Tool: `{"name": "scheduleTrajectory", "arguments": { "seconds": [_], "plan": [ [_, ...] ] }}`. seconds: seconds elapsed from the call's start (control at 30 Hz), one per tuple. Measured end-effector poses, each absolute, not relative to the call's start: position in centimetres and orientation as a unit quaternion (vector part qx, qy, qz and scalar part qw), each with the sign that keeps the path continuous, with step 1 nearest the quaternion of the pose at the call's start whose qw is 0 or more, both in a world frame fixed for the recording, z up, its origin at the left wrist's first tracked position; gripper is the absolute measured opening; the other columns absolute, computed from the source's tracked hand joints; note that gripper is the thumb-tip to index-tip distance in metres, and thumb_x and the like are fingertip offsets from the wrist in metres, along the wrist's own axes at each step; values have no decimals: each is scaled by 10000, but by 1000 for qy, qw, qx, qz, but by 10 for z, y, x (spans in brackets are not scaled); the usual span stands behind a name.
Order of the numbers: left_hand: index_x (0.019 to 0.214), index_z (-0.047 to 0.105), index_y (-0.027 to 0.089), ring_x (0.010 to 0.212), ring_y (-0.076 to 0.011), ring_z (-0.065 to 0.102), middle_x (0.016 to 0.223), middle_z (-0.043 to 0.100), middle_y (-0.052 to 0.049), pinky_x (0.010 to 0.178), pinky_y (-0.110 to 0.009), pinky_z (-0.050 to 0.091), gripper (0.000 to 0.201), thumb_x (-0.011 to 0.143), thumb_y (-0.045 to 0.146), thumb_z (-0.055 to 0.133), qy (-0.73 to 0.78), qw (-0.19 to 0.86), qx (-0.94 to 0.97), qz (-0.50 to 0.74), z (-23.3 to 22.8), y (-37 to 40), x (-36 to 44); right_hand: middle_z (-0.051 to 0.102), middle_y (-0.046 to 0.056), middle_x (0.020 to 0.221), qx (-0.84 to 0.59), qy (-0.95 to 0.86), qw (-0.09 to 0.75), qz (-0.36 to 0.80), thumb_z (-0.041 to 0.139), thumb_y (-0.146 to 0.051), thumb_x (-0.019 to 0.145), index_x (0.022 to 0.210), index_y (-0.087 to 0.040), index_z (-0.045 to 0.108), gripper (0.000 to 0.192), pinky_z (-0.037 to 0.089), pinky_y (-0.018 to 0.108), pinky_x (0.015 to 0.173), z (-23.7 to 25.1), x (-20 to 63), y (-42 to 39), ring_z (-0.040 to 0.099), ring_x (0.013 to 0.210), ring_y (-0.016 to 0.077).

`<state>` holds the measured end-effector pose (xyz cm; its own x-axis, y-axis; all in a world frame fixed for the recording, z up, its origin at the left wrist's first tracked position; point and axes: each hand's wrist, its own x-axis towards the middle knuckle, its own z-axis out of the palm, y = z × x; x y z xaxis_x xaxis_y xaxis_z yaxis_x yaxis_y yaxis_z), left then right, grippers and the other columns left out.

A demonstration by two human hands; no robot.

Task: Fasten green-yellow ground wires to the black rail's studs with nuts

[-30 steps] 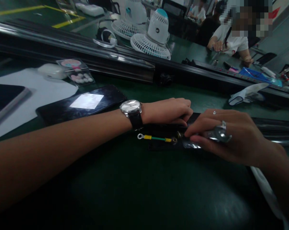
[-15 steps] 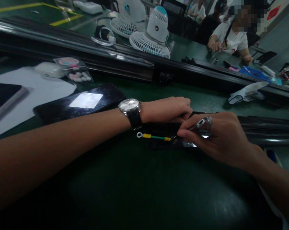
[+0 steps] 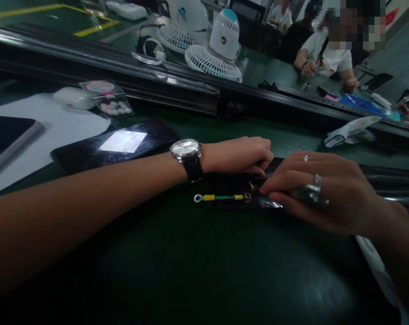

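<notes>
- The left hand (image 3: 240, 155) lies clenched on the far edge of a black part (image 3: 234, 187) on the green table (image 3: 177, 262), pinning it down.
- The right hand (image 3: 321, 192) grips a small metal wrench (image 3: 309, 192), fingertips at the screw where a green wire (image 3: 223, 197) with yellow sleeves and ring terminals is fixed.
- A wristwatch (image 3: 187, 153) sits on the left wrist.
- A dark phone (image 3: 116, 144) lies just beyond the forearm.
</notes>
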<state>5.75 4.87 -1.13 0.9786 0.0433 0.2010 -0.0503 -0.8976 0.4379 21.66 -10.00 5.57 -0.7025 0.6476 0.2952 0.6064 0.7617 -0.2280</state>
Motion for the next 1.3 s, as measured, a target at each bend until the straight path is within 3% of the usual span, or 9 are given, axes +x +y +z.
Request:
{"name": "scheduleTrajectory", "arguments": {
  "seconds": [0.27, 0.87, 1.1, 1.3],
  "plan": [
    [863, 649, 165, 918, -163, 551, 1035, 599, -57, 781, -273, 433, 53, 915, 166, 642, 4, 242, 964, 114, -12, 48, 57, 737, -29, 698, -416, -873, 250, 45, 652, -265, 991, 851, -174, 707, 176, 428, 220, 556, 45, 202, -100, 655, 566, 89],
    [825, 637, 166, 898, -163, 537, 989, 592, -52, 778, -279, 423, 66, 887, 145, 649, 4, 240, 963, 124, -14, 47, 59, 770, 45, 737, -430, -872, 236, -6, 626, -292, 1004, 800, -133, 712, 273, 417, 276, 526, 40, 196, -104, 692, 570, 146],
    [834, 634, 166, 909, -161, 538, 1008, 589, -54, 765, -270, 425, 68, 900, 160, 650, -3, 244, 963, 118, -14, 49, 58, 743, 26, 723, -410, -882, 233, -4, 589, -259, 1017, 802, -147, 685, 260, 452, 282, 556, 39, 196, -102, 678, 592, 146],
    [932, 681, 167, 944, -175, 550, 1047, 603, -69, 796, -287, 433, 90, 954, 229, 619, 0, 226, 967, 121, -14, 49, 59, 742, 52, 811, -274, -943, 189, -24, 665, -260, 969, 907, -151, 678, 126, 534, 362, 780, 47, 208, -100, 702, 777, 195]
  ]
}}
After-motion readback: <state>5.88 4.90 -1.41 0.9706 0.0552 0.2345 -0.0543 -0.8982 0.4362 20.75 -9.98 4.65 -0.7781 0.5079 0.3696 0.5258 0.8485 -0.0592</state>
